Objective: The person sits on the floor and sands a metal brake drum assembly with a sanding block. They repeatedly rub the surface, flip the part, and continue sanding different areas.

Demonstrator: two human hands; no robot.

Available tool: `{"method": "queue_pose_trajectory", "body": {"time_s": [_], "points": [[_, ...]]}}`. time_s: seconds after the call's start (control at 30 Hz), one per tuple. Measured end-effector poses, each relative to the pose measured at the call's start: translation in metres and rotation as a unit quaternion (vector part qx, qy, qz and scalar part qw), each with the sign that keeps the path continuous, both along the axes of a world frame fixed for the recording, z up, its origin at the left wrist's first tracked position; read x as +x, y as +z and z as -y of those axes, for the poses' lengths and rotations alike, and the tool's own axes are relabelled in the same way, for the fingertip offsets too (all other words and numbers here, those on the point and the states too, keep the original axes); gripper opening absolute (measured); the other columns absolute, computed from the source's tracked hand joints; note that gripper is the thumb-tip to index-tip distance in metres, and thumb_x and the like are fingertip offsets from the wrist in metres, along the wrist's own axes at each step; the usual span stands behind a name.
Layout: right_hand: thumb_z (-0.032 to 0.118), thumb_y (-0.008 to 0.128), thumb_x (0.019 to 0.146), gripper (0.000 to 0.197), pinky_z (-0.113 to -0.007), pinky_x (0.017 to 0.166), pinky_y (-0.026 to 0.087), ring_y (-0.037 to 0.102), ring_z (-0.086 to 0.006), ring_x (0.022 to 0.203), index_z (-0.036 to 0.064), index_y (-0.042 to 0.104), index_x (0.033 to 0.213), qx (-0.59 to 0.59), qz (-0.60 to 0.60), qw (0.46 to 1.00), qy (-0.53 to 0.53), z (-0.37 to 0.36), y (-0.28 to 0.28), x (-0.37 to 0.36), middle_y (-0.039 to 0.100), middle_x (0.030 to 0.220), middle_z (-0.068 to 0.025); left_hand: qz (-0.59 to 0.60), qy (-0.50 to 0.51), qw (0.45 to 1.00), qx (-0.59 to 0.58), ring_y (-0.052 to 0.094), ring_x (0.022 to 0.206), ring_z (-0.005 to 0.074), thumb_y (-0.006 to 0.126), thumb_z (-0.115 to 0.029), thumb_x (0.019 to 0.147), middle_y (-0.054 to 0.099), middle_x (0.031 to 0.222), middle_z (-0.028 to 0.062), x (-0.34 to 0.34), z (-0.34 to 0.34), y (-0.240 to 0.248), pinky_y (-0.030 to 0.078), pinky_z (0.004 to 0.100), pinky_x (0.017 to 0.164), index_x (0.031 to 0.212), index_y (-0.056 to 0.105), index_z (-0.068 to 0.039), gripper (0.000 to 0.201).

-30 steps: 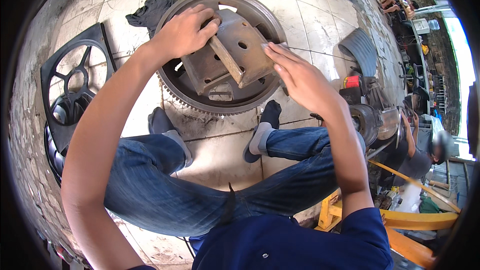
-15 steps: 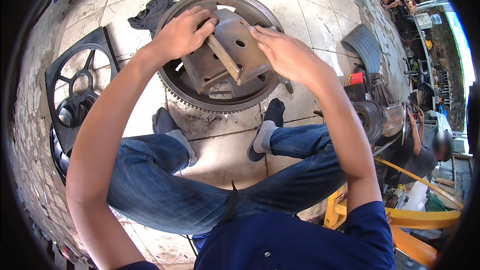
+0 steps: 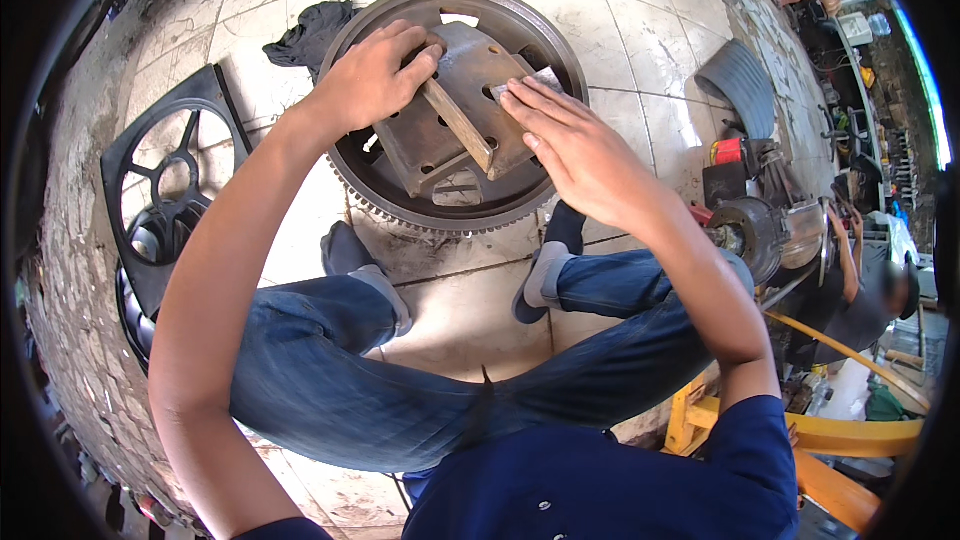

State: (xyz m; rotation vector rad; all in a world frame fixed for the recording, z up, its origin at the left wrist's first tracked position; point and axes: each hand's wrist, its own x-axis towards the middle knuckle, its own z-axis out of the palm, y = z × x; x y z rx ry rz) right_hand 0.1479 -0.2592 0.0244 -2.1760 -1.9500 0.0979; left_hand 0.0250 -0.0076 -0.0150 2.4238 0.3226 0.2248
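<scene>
A brown, worn metal plate [image 3: 462,62] with holes and a raised rib [image 3: 458,125] lies on a large toothed flywheel [image 3: 352,32] on the floor. My left hand [image 3: 375,78] is closed round the far end of the rib, thumb on the near side. On the plate's right part, my right hand [image 3: 575,140] holds a grey sheet that looks like sandpaper [image 3: 546,78] under its straight fingers, pressed to the metal. Part of the sheet shows past the fingertips; the rest is hidden beneath them.
A black fan shroud [image 3: 118,175] lies at the left. Behind the flywheel is a dark cloth [image 3: 308,32]. To the right are a curved grey sheet [image 3: 738,85], a machine part [image 3: 745,230] and a yellow frame [image 3: 850,435]. Another person [image 3: 865,285] works at the far right.
My right hand has slid nearer to me over the plate, and the grey sheet now shows at its fingers. My left hand keeps its hold. The whole view has shifted slightly.
</scene>
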Motion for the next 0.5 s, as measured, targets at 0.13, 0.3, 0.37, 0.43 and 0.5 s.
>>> {"method": "queue_pose_trajectory", "body": {"time_s": [0.13,0.3,0.37,0.43,0.5], "points": [[0.020,0.045,0.105,0.045,-0.040,0.121,0.031,0.038,-0.0267,0.145,0.0007,0.047,0.145,-0.021,0.016,1.000,-0.006,-0.002,-0.005,0.009,0.046,0.152,-0.0141,-0.009,0.012,1.000,-0.022,0.054,0.125,0.0319,0.042,-0.036,0.103,0.057,0.132,0.0134,0.001,-0.002,0.001,0.043,0.0402,0.107,0.127,0.062,-0.004,0.045],[0.023,0.046,0.105,0.046,-0.045,0.122,0.029,0.037,-0.0255,0.146,0.0021,0.046,0.146,0.002,0.019,0.999,0.036,0.009,-0.006,-0.002,0.046,0.153,-0.0126,0.017,-0.008,1.000,-0.016,0.059,0.117,0.0292,0.042,-0.028,0.105,0.061,0.123,0.0137,0.004,-0.001,0.001,0.044,0.0367,0.103,0.126,0.061,0.000,0.040],[0.024,0.047,0.105,0.046,-0.044,0.122,0.029,0.037,-0.0258,0.146,0.0020,0.046,0.146,0.020,0.030,0.999,-0.028,0.012,-0.013,0.009,0.046,0.152,-0.0128,0.011,-0.007,1.000,-0.014,0.059,0.116,0.0293,0.042,-0.027,0.105,0.061,0.123,0.0143,0.006,0.000,0.004,0.044,0.0365,0.103,0.126,0.061,0.000,0.039],[0.023,0.048,0.104,0.045,-0.045,0.122,0.029,0.039,-0.0264,0.144,0.0026,0.048,0.145,0.032,0.005,0.999,0.000,0.014,-0.011,-0.006,0.050,0.150,-0.0127,-0.003,-0.002,0.999,-0.040,0.059,0.117,0.0293,0.042,-0.026,0.105,0.061,0.122,0.0152,0.003,0.001,0.007,0.043,0.0363,0.103,0.126,0.061,0.000,0.038],[0.023,0.049,0.104,0.044,-0.045,0.121,0.030,0.041,-0.0267,0.143,0.0029,0.050,0.144,0.033,0.005,0.997,0.068,0.020,-0.005,-0.023,0.051,0.148,-0.0125,0.001,-0.005,0.999,-0.044,0.060,0.114,0.0293,0.043,-0.027,0.105,0.061,0.121,0.0155,0.004,0.000,0.008,0.045,0.0370,0.101,0.125,0.062,-0.001,0.038]]}}
